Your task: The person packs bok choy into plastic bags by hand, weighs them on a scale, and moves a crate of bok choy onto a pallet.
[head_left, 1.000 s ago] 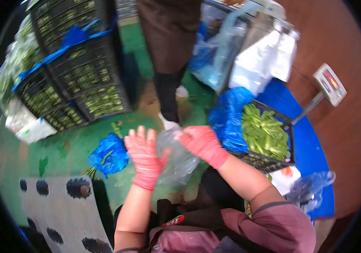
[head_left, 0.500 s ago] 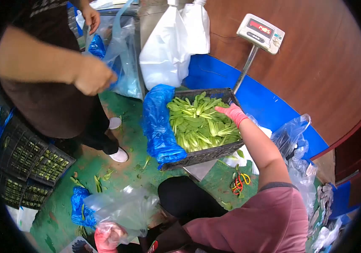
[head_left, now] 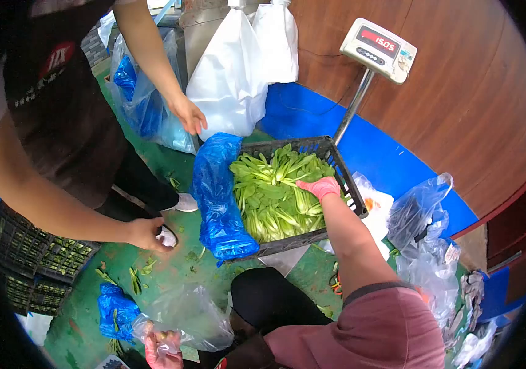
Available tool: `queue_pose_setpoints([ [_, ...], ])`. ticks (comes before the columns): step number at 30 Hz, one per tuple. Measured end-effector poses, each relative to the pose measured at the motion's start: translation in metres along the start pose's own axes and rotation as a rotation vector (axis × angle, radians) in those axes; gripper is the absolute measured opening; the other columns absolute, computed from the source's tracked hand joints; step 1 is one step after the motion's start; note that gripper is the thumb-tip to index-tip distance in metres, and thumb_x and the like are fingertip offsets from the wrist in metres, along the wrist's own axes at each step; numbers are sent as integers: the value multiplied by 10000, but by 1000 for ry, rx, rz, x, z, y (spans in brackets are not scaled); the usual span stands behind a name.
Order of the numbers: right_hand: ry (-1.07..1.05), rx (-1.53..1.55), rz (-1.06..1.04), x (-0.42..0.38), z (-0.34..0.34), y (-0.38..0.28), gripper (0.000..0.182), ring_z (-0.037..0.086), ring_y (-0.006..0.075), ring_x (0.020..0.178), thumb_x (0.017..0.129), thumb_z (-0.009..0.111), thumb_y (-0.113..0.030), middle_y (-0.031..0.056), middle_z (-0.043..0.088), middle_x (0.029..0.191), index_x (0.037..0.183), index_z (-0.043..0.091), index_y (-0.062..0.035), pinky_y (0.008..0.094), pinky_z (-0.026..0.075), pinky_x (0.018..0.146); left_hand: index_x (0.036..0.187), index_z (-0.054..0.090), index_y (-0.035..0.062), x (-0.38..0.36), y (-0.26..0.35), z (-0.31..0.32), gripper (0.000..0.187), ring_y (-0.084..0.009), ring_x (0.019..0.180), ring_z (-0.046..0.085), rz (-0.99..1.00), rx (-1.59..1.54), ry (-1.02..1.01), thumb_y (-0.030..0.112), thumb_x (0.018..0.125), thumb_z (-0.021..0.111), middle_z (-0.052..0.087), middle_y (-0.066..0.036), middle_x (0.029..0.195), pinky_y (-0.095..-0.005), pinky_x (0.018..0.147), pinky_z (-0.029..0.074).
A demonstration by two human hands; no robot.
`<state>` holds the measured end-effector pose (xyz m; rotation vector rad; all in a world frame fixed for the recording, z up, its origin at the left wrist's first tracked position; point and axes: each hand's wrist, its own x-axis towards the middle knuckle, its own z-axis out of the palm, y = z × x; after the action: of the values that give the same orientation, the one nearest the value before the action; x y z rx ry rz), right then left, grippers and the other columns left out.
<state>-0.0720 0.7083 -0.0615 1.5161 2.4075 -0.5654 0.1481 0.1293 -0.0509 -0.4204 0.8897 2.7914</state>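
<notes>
The greens (head_left: 269, 190) lie heaped in a black crate (head_left: 290, 244) ahead of us, stalks and leaves fanned in layers. Our right hand (head_left: 319, 186), in a pink glove, rests on them near the crate's right wall; its thumb lies along some stalks, but the other fingers are hidden and we cannot tell whether they grasp any. Our left hand (head_left: 164, 350), low on the left, has its fingers curled on a clear bag (head_left: 192, 317), which spreads limp over the floor side. We judge the step in hand to be handling the greens with the bag held ready; lifting some out would call for a firm grip at the stalks and a wider bag mouth. Our knee (head_left: 275, 298) stands between bag and crate, so a straight path is partly blocked. Blue plastic (head_left: 217, 190) hangs over the crate's left side and could snag. A co-worker's one hand (head_left: 188, 114) is just above that plastic, fingers loosely spread, and the other (head_left: 151, 234) is lower, fingers bent, so we would need to mind both. Behind the crate, the scale display (head_left: 378, 43) reads 15.05, with white bags (head_left: 232, 74) to its left. Loose leaves (head_left: 135, 280) and a blue bag (head_left: 115, 310) litter the green floor.
</notes>
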Motion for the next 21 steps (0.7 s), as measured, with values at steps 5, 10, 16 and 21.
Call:
queue_pose_setpoints([
  [5, -55, -94, 100, 10, -9, -14, 1239, 396, 275, 1313, 431, 688, -829, 121, 393, 1435, 1369, 431, -61, 400, 381, 1027, 1094, 570, 103, 5, -11, -18, 322, -277, 969, 543, -79, -99, -138, 362, 982, 415, 615, -61, 994, -511, 1030, 323],
  [10, -130, -161, -31, 52, 15, -5, 1236, 391, 243, 1315, 441, 693, -819, 117, 379, 1437, 1377, 417, -61, 393, 365, 1037, 1130, 554, 87, 4, -19, -10, 299, -301, 1050, 540, -123, -198, -6, 319, 981, 440, 622, -59, 1019, -532, 1053, 309],
  [16, -115, 120, -224, 115, 34, 24, 1160, 491, 225, 1232, 458, 786, -705, 142, 516, 1325, 1304, 477, 26, 331, 401, 1013, 1174, 524, 78, -6, -28, -21, 285, -351, 1048, 569, -79, -113, -11, 269, 970, 470, 587, -45, 1146, -569, 1052, 303],
  [21, -236, 4, -241, 115, 28, 11, 1186, 450, 255, 1270, 482, 770, -714, 155, 471, 1365, 1332, 434, 42, 353, 373, 1038, 1197, 507, 69, -2, -33, -26, 290, -354, 1083, 546, -99, -169, -75, 245, 971, 459, 561, -42, 1196, -591, 1063, 266],
])
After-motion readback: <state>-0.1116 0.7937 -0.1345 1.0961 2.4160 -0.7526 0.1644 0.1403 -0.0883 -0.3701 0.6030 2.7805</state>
